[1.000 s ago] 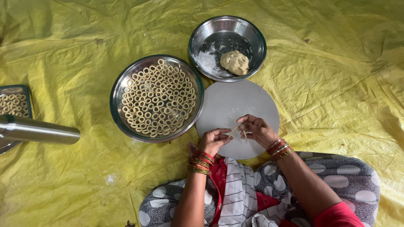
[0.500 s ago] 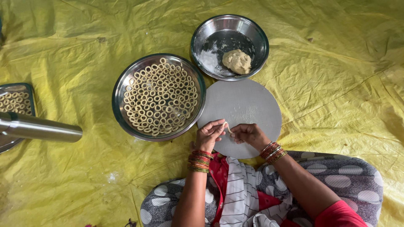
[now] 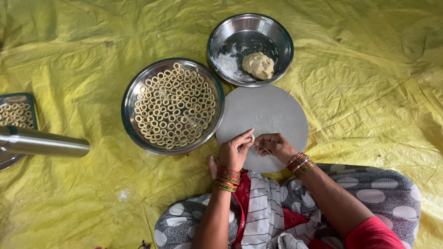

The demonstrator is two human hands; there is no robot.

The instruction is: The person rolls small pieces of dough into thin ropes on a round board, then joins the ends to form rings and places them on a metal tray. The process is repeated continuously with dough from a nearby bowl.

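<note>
1. The left hand (image 3: pixel 234 152) pinches a small piece of dough (image 3: pixel 252 137) between thumb and fingertips, over the near edge of the round board (image 3: pixel 272 113).
2. The right hand (image 3: pixel 274 145) is curled narrow just beside it, fingertips meeting the same piece; whether it grips cannot be told.
3. Risk: the piece is thin and may tear or stick to the fingers if pressed too hard.
4. Risk: the large steel plate (image 3: pixel 134 92), touching the board's left edge, is packed with dough rings (image 3: pixel 173 105); a careless placement could crush or displace them.
5. Beyond the board, the steel bowl (image 3: pixel 281 39) holds a dough lump (image 3: pixel 258 65) and loose flour.
6. Well left of the board, a tray (image 3: pixel 33 110) holds more rings.
</note>
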